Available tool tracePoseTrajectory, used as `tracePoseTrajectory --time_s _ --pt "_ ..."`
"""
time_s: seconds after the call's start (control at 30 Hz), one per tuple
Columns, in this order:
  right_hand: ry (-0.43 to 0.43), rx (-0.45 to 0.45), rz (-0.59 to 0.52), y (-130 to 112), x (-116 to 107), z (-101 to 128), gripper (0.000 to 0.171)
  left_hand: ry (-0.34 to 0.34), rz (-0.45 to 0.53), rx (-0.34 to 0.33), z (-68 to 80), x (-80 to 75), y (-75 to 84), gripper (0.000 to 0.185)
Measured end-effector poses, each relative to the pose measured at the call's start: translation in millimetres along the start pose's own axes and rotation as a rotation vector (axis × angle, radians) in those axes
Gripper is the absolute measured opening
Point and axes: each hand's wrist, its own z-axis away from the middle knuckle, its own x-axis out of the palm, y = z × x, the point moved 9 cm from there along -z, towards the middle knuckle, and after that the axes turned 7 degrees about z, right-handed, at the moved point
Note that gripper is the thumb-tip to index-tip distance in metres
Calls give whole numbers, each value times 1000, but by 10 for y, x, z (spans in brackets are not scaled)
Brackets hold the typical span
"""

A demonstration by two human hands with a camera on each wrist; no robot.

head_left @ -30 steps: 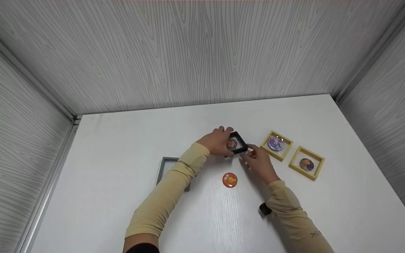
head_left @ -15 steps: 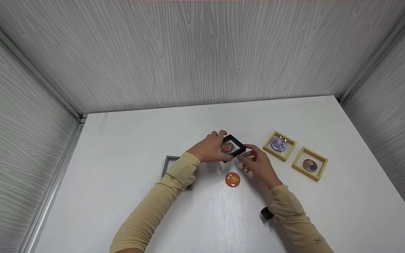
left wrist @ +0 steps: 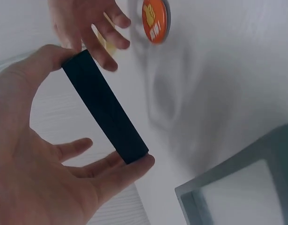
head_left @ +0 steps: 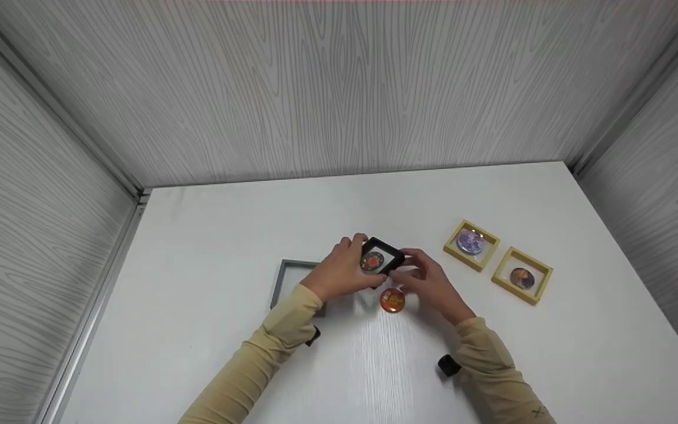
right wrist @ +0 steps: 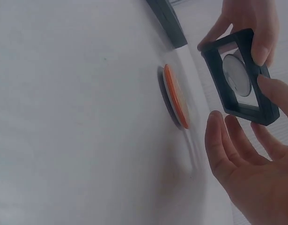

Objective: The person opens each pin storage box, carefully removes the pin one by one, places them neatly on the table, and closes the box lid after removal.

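My left hand (head_left: 339, 272) holds a small black display frame (head_left: 396, 264) by two opposite sides, thumb and fingertips on its edges. A round badge (head_left: 372, 261) with an orange centre sits behind the frame's clear film. The right wrist view shows the badge's pale back (right wrist: 237, 75). My right hand (head_left: 430, 282) is at the frame's right corner; one fingertip touches its edge, while other fingers are extended and spread below it. The frame is raised off the white table, tilted. An orange button badge (head_left: 392, 300) with a yellow thumbs-up print lies just beneath the hands.
A larger grey frame (head_left: 281, 282) lies to the left, partly hidden by my left arm. To the right rest two yellow frames, one with a purple badge (head_left: 470, 242), the other with a darker badge (head_left: 522, 278). Wood-grain panels (head_left: 339, 88) border the table.
Both hands have brought the black frame left and closer to me, towards the orange badge. The view has shifted slightly; the yellow frames and grey frame stay on the table.
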Motion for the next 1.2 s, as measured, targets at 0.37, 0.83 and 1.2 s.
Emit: tracePoseTrajectory --time_s 0.37,0.83,1.2 --pt "-234 1 -130 69 200 95 62 26 106 -91 348 36 32 88" --pt "-458 -37 -376 30 445 216 72 18 149 -146 630 132 112 90" --pt "-470 -57 -357 56 488 284 67 -19 155 -110 787 194 158 93"
